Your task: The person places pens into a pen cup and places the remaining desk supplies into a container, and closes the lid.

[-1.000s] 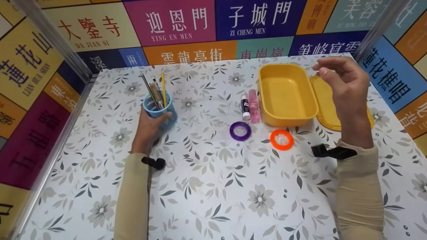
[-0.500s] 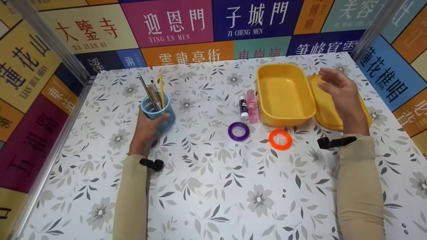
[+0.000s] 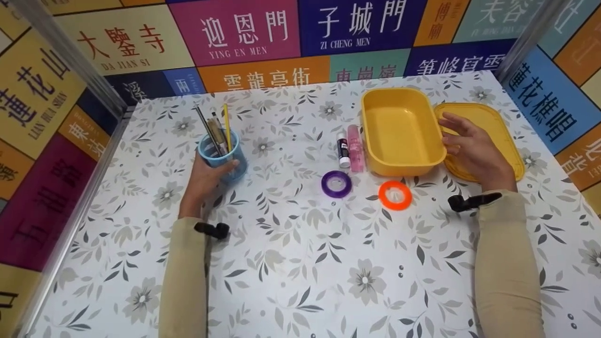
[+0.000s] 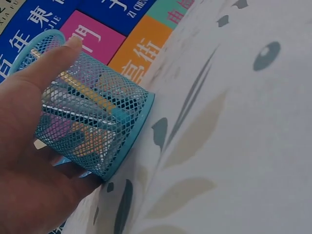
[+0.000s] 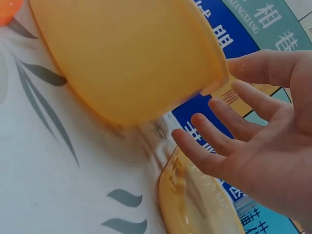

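Observation:
My left hand [image 3: 201, 180] grips a blue mesh pen holder [image 3: 235, 165] that stands upright at the left of the table. In the left wrist view, the thumb lies along one side of the mesh holder [image 4: 95, 112] and fingers go behind it. Brushes and a yellow pencil [image 3: 227, 126] stick up out of it. On the right, my right hand [image 3: 476, 152] is at the right wall of a yellow plastic box [image 3: 401, 134], above its yellow lid [image 3: 497, 126]. Its fingers are spread and loosely bent; the thumb meets or almost meets the box rim [image 5: 222, 73].
Left of the box lie a glue stick [image 3: 343, 150] and a pink tube-like item [image 3: 355, 148]. A purple tape roll [image 3: 336, 184] and an orange tape roll [image 3: 395, 195] lie nearer the front. Printed panels [image 3: 244, 28] bound the floral-covered table [image 3: 281, 281] at the back and sides.
My right hand has come down from above the lid and moved left to the box's right side. The left hand keeps its grip on the pen holder; the view shifted slightly.

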Demonstrator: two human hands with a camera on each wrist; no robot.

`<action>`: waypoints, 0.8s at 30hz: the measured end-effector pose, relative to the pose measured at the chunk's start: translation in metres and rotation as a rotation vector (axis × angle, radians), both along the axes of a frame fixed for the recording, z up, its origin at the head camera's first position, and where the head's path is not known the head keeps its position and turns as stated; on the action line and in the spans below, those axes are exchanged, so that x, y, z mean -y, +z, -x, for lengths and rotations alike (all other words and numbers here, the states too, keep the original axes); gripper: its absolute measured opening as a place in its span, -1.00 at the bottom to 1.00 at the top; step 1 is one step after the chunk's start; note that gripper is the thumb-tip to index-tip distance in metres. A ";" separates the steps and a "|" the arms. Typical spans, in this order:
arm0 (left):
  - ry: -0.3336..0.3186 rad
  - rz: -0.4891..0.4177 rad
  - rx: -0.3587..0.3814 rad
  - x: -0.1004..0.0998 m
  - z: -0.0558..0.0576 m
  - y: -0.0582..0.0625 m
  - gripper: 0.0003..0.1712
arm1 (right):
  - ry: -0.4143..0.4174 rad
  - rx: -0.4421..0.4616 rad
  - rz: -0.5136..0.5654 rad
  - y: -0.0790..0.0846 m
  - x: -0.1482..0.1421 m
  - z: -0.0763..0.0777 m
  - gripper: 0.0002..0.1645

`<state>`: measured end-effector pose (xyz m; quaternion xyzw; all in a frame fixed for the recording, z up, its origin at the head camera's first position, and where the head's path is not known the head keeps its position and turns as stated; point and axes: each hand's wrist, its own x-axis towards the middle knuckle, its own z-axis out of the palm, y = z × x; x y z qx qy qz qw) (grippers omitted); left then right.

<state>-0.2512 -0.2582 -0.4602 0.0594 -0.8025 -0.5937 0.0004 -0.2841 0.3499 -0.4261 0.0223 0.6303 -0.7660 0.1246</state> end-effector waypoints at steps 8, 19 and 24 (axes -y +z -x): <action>-0.065 0.045 0.016 0.005 0.001 0.006 0.27 | 0.101 0.016 0.051 -0.004 -0.005 0.002 -0.24; -0.089 0.122 0.047 -0.001 -0.003 0.017 0.25 | 0.103 0.033 0.045 -0.007 -0.004 0.003 -0.27; -0.055 0.183 0.092 -0.002 -0.002 0.019 0.27 | 0.107 0.034 0.072 -0.009 -0.004 0.005 -0.26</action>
